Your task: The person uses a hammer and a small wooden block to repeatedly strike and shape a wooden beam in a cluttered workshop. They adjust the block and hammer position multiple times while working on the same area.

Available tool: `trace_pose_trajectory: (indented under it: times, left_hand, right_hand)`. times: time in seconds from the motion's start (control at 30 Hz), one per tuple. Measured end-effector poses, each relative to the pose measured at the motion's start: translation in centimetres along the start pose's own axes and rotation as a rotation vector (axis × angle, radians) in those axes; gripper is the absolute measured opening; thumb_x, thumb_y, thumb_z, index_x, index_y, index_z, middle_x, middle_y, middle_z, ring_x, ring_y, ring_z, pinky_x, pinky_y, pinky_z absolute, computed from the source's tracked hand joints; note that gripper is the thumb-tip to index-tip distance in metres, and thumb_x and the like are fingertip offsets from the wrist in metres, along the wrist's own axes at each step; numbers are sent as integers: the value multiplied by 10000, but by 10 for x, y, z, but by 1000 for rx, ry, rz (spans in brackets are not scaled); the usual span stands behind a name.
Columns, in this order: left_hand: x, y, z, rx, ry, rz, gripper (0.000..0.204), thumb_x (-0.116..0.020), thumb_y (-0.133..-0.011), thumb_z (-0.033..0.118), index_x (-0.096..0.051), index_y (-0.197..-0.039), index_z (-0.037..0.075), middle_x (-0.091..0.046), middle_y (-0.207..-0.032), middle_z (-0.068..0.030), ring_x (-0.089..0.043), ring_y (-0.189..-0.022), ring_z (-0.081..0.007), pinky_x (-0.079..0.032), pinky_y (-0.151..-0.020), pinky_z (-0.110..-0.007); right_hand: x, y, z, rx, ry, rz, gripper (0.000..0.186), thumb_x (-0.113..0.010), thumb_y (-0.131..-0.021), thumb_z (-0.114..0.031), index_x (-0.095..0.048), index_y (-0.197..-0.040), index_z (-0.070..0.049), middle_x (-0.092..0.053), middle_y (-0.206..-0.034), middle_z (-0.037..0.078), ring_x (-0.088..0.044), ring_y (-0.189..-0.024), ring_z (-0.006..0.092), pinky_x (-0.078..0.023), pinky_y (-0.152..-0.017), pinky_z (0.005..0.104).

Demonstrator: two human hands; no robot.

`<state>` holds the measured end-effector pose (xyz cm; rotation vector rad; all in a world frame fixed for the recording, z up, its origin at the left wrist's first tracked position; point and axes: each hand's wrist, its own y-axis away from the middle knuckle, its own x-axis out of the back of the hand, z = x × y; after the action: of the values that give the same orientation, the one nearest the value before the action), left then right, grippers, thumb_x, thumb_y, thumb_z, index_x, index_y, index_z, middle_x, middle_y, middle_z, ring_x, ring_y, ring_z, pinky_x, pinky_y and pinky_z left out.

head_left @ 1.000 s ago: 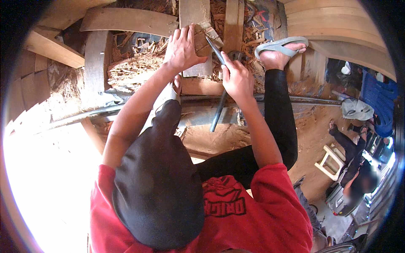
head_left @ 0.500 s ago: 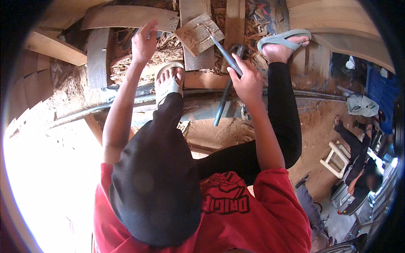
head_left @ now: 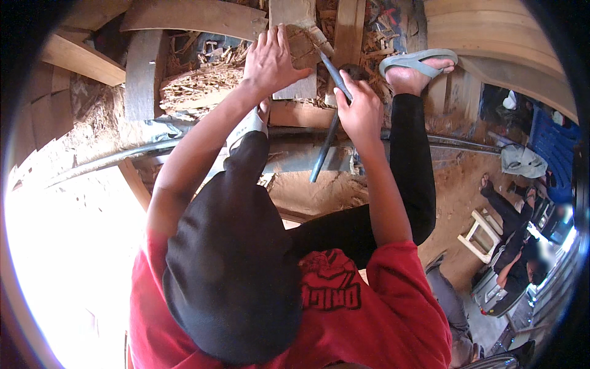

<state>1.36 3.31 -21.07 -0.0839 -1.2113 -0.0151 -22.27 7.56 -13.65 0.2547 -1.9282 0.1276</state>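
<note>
My left hand [head_left: 268, 61] lies with fingers stretched over a small rough wooden piece [head_left: 302, 49], which rests on a pale upright plank [head_left: 294, 89]. My right hand [head_left: 359, 107] grips a tapered metal tool [head_left: 331, 67], its pointed end at the right part of that piece, beside my left fingers. A long dark tool [head_left: 322, 157], like a hammer or bar, lies beneath it, its upper part partly hidden by my right hand. My sandalled right foot [head_left: 409, 71] is to the right; my left foot is mostly hidden under my left arm.
Loose planks [head_left: 190, 18] and splintered wood chips [head_left: 196, 83] surround the work. A pipe [head_left: 110, 160] runs crosswise below. At right are curved wooden boards [head_left: 479, 27], a blue plastic item [head_left: 550, 147], a white stool [head_left: 479, 237] and another person [head_left: 516, 240] lying or reclining.
Half a second ago my left hand was lifted off to the left, exposing the wooden piece; it is now back on it. My right hand and its tool have shifted slightly upward.
</note>
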Motion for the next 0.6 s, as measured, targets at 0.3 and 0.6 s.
trace_pose_trajectory:
  times: [0.3, 0.6]
  left_hand:
    - [1, 4, 16, 73, -27, 32, 1198, -869, -755, 752, -476, -1498, -102, -589, -1359, -234, -602, -1309, -376, -569, -1056, -478]
    - [5, 1, 19, 84, -81, -85, 1195, -862, -769, 731, -483, -1515, -122, -600, -1359, -204, -590, -1318, -347, -543, -1079, -457]
  right_hand:
    - [-15, -15, 15, -115, -225, -36, 427, -784, -980, -312, -783, -1367, -131, -782, -956, 202, -758, -795, 288, -585, -772, 433]
    - [7, -69, 73, 194, -161, -164, 410, -797, -975, -312, -785, -1372, -212, -808, -1017, 179, -774, -851, 329, -592, -779, 419]
